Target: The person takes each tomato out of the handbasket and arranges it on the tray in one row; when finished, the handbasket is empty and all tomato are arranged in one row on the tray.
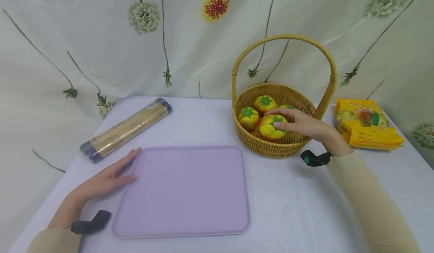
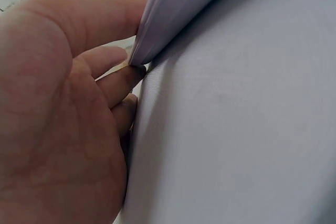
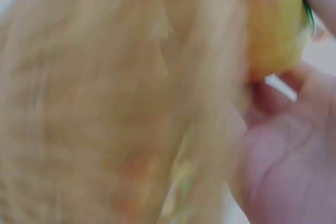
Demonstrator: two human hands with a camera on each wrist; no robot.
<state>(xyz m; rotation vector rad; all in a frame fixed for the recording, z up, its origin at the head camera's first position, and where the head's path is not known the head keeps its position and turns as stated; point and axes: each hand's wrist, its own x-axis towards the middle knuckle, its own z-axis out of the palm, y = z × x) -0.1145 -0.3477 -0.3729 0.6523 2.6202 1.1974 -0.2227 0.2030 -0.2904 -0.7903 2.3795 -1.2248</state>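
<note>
My right hand (image 1: 298, 121) is in the wicker basket (image 1: 261, 149), its fingers and thumb around a yellow-orange persimmon (image 1: 271, 129) with a green leafy top. The right wrist view is blurred, but the persimmon (image 3: 275, 30) shows in the fingers beside the basket wall (image 3: 94, 77). Three more persimmons lie behind and beside it, one partly covered by the hand. On the left, my left hand (image 1: 105, 177) touches the left edge of a flat lilac tray (image 1: 190, 192) with fingers extended. Seen from the left wrist, thumb and fingertips meet the tray's rim (image 2: 157, 30).
A wrapped roll of bamboo-like slats with dark blue ends (image 1: 127, 128) lies behind the tray at left. The basket's tall arched handle (image 1: 285, 37) rises over the fruit. Right of the basket is a yellow snack packet (image 1: 367, 126). A flower-print cloth (image 1: 190, 45) hangs behind the table.
</note>
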